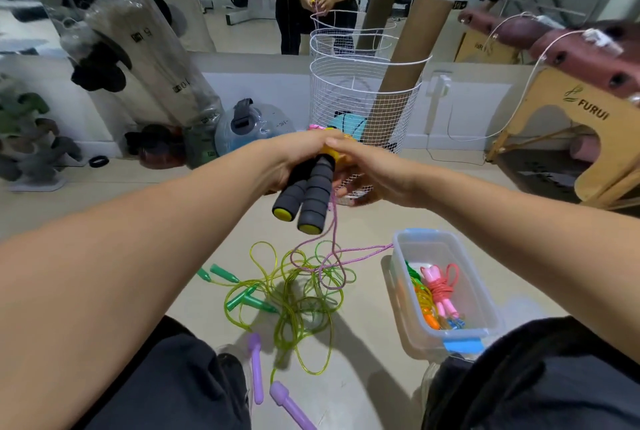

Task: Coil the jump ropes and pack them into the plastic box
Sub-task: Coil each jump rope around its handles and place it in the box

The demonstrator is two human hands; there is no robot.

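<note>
Purple plastic handles (277, 391) of one jump rope lie nearest the person's knees, uncoiled on the pale floor, and just beyond them a loose tangle of translucent yellow-green cord (294, 298) with green tapered handles (242, 301) sprawls across the same patch of floor; neither rope has been gathered yet. To the right of the tangle stands the clear plastic box with blue clips (485, 305), open-topped, already holding a pink rope bundled around its pink handles (440, 287) and at least one orange-and-yellow rope (424, 308) beside it; a strip of green also shows at the box's far end, though what it belongs to cannot be told. Higher up, the left hand (294, 159) grasps two black foam handles with yellow end caps (304, 197), held side by side, while the right hand (374, 173) closes in against them, its fingers curled around the pinkish-purple braided cord (334, 249) that trails down to the floor and over the box's near rim. By this showing the task sits roughly midway: two or three ropes packed, one being coiled, two waiting. Beyond the hands a white wire basket (408, 97) holds a brown cardboard tube (398, 83) and a light blue ball (346, 124).
</note>
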